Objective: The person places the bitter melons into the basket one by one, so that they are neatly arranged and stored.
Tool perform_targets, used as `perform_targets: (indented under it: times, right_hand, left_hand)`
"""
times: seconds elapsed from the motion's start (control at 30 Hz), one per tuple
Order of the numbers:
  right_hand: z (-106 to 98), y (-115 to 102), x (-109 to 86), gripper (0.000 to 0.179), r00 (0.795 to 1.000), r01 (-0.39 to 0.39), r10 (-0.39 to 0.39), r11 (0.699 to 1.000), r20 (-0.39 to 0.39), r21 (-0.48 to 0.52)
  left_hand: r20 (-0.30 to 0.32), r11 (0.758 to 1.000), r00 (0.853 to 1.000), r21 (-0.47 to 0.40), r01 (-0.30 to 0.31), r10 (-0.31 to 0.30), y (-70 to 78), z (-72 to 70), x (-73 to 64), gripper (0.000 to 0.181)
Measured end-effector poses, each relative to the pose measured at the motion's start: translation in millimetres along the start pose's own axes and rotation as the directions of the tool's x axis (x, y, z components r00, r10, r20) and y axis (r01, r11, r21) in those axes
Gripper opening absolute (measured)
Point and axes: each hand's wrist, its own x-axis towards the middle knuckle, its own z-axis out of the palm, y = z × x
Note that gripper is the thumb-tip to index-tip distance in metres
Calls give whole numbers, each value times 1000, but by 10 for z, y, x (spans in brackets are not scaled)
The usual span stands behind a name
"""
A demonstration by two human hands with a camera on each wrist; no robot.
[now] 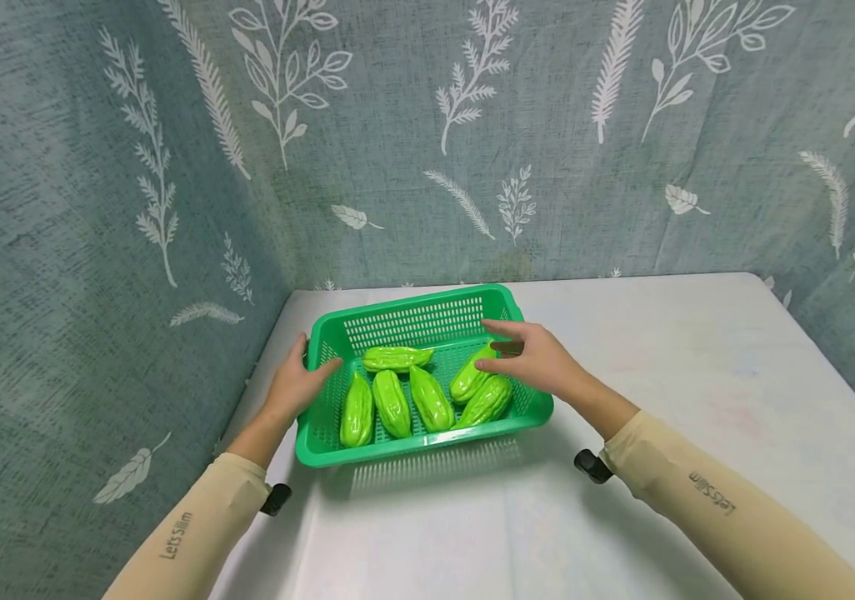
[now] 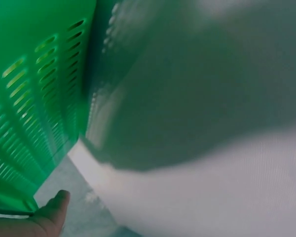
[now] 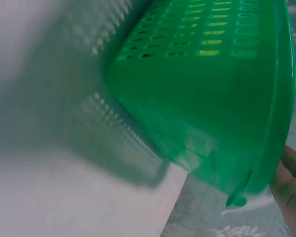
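Within the basket point(image 1: 423, 441), only the head view reveals six gourds point(image 1: 392, 404).

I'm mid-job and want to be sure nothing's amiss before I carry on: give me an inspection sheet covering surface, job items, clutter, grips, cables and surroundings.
Surface: white table, faint pinkish mark toward the right.
Job items: green perforated basket holding six glossy light-green vegetables, one lying crosswise at the back.
Clutter: nothing seen.
Grips: left grip at the basket's left end, thumb extended over the rim; right grip at the right end, fingers spread; contact unclear for both.
Cables: nothing seen.
Surroundings: grey-green fabric with white leaf prints, behind and on both sides.
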Motion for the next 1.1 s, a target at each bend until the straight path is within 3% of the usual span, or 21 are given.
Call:
perform_targets:
  times: [0.23,0.57,0.77,1.1]
  right_hand:
    - [80,-28,32,64,997,-77,77,996,6,38]
    - [177,-19,100,64,980,-194,191,979,51,59]
    - [237,-39,180,65,976,-202,201,979,81,10]
    - [331,-5,383,63,970,-241,243,956,-9,-164]
  left_hand:
    - [-10,1000,1000,0,4,-4,-17,31,17,85]
    - [-16,1000,1000,-14,4,-4,-41,48,36,88]
    - [-25,1000,1000,-8,-1,1,-47,42,39,90]
    - [-12,1000,1000,-31,-4,4,-33,44,20,92]
